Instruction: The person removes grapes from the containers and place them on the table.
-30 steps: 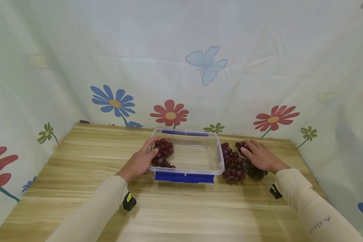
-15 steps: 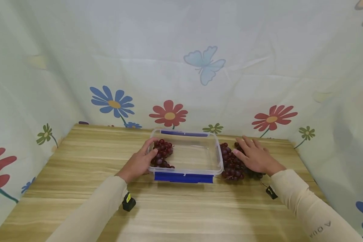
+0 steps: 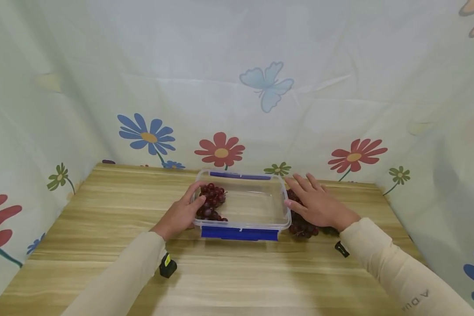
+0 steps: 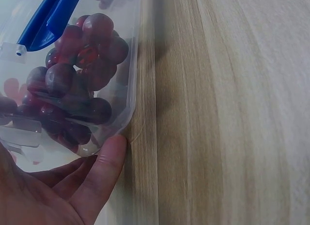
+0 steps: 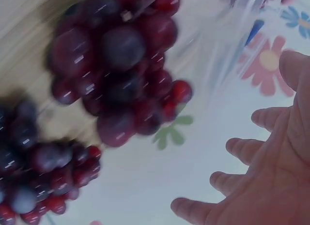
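A clear plastic container (image 3: 241, 224) with blue latches stands on the table, its top uncovered. Inside, at its left end, lies a bunch of dark red grapes (image 3: 211, 202). My left hand (image 3: 178, 215) grips the container's left side, its thumb (image 4: 107, 164) against a lower corner in the left wrist view. Over the grapes beside the right wall, my right hand (image 3: 320, 205) is held with its fingers spread, holding nothing. The right wrist view shows two bunches there, a larger red bunch (image 5: 121, 65) and a darker bunch (image 5: 46, 174); in the head view the hand partly hides them.
Behind the wood-grain table (image 3: 237, 281) hangs a pale curtain (image 3: 205, 52) printed with flowers and a butterfly. A small black device (image 3: 167, 266) is at the left wrist, another black device (image 3: 342, 249) at the right.
My right hand has moved left, from the darker grapes toward the container's right wall, and its fingers have spread. The left hand, the container and the grapes in it have stayed put.
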The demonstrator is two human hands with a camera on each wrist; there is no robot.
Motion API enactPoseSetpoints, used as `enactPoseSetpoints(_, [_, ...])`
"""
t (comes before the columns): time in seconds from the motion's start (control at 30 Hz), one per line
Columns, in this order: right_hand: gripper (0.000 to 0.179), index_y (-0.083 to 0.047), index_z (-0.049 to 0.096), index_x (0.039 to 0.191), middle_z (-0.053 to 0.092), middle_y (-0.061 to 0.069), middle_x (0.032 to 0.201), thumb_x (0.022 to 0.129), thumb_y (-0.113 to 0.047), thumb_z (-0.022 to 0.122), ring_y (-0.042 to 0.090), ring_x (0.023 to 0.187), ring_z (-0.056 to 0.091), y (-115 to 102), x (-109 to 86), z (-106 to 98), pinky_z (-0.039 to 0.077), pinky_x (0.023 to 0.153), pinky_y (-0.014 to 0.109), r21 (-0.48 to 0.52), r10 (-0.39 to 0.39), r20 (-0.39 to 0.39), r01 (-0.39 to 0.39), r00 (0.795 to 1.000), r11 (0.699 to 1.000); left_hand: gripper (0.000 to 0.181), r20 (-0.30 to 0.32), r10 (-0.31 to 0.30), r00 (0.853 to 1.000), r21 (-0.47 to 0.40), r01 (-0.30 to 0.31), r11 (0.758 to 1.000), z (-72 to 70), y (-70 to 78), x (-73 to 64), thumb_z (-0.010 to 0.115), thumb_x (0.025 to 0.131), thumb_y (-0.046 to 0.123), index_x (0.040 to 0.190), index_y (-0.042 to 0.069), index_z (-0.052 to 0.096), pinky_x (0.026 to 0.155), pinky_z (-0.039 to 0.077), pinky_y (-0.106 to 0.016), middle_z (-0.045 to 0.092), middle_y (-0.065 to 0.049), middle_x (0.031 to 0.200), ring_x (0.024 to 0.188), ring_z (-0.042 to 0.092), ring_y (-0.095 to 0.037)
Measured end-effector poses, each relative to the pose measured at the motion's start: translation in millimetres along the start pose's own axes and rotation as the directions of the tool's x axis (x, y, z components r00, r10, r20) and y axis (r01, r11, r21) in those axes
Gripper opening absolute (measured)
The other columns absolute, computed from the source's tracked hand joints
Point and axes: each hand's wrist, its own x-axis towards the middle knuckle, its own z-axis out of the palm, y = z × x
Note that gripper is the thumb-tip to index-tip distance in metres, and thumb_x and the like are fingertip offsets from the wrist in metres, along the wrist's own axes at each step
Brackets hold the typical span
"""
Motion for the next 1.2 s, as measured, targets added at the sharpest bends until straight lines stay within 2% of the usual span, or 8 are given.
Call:
enactPoseSetpoints(0.17, [0.071,-0.015,0.021,0.167,0.015,0.02,0.174,0.109,-0.044,0.05,0.05,0.161,0.003,-16.9,6.8,0.1,0.014,0.125,0.07,-0.033,-0.092,0.017,0.093,0.996,0.995,0.052,-0.008,0.003,1.0,-0.002,-0.003,1.0,0.7,1.2,0.8,0.034,0.112,0.054,0.161,0.045,0.021,0.069,0.054,-0.034,0.042,-0.02,0.159,0.063,0.062,-0.029])
enactPoseSetpoints(0.3, [0.073,-0.016,0.021,0.168,0.014,0.018,0.175,0.109,-0.044,0.052,0.047,0.162,0.002,-29.6,13.0,-2.6,0.017,0.127,0.066,-0.062,-0.134,0.07,0.138,0.989,0.988,0.053,-0.007,0.0,1.0,-0.007,0.0,1.0,2.4,3.2,0.7,0.032,0.111,0.056,0.161,0.044,0.02,0.071,0.054,-0.034,0.046,-0.022,0.156,0.065,0.064,-0.028])
enactPoseSetpoints(0.53, [0.073,-0.017,0.023,0.167,0.014,0.015,0.176,0.107,-0.048,0.053,0.043,0.163,0.006,-53.6,34.4,-7.7,0.025,0.127,0.06,-0.14,-0.18,0.165,0.204,0.97,0.969,0.055,-0.034,0.004,0.999,0.051,-0.002,0.999,1.1,2.9,-1.0,0.025,0.111,0.06,0.163,0.044,0.016,0.079,0.052,-0.04,0.045,-0.022,0.159,0.067,0.066,-0.027])
enactPoseSetpoints(0.63, [0.074,-0.02,0.022,0.167,0.012,0.011,0.177,0.107,-0.051,0.051,0.041,0.163,0.006,-65.8,46.8,-7.6,0.024,0.127,0.059,-0.174,-0.18,0.212,0.219,0.96,0.96,0.055,-0.038,-0.003,0.999,0.061,0.006,0.998,0.0,1.9,-1.3,0.023,0.111,0.06,0.163,0.044,0.015,0.084,0.052,-0.043,0.043,-0.022,0.161,0.069,0.067,-0.026])
enactPoseSetpoints(0.77, [0.075,-0.025,0.02,0.168,0.01,0.006,0.177,0.106,-0.055,0.051,0.037,0.164,0.007,-84.4,61.9,-4.8,0.027,0.127,0.059,-0.235,-0.188,0.259,0.251,0.947,0.939,0.055,-0.02,-0.027,0.999,0.044,0.027,0.999,0.2,2.3,-1.6,0.024,0.111,0.06,0.163,0.046,0.014,0.078,0.052,-0.039,0.042,-0.024,0.16,0.068,0.064,-0.027])
enactPoseSetpoints(0.87, [0.076,-0.029,0.02,0.168,0.013,0.005,0.177,0.105,-0.057,0.053,0.036,0.164,0.011,-99.2,70.7,-3.3,0.036,0.123,0.057,-0.272,-0.203,0.284,0.282,0.937,0.92,0.055,-0.017,-0.036,0.999,0.039,0.036,0.999,0.4,3.4,-1.5,0.024,0.11,0.061,0.162,0.047,0.015,0.074,0.053,-0.036,0.042,-0.025,0.16,0.07,0.064,-0.027])
enactPoseSetpoints(1.0, [0.08,-0.031,0.021,0.167,0.016,0.003,0.177,0.102,-0.059,0.056,0.034,0.164,0.014,-117.5,82.8,-1.4,0.044,0.118,0.051,-0.322,-0.216,0.3,0.312,0.929,0.894,0.054,-0.016,-0.034,0.999,0.022,0.034,0.999,-0.3,5.0,-1.9,0.026,0.11,0.061,0.162,0.048,0.016,0.077,0.059,-0.039,0.041,-0.024,0.162,0.086,0.069,-0.029])
enactPoseSetpoints(1.2, [0.083,-0.034,0.019,0.167,0.016,-0.002,0.177,0.1,-0.061,0.06,0.033,0.163,0.016,-137.6,101.6,7.5,0.04,0.122,0.049,-0.351,-0.237,0.318,0.346,0.918,0.87,0.055,-0.009,-0.034,0.999,-0.015,0.034,0.999,-0.2,4.3,-2.1,0.029,0.109,0.063,0.161,0.049,0.018,0.08,0.063,-0.042,0.042,-0.02,0.163,0.122,0.063,-0.04])
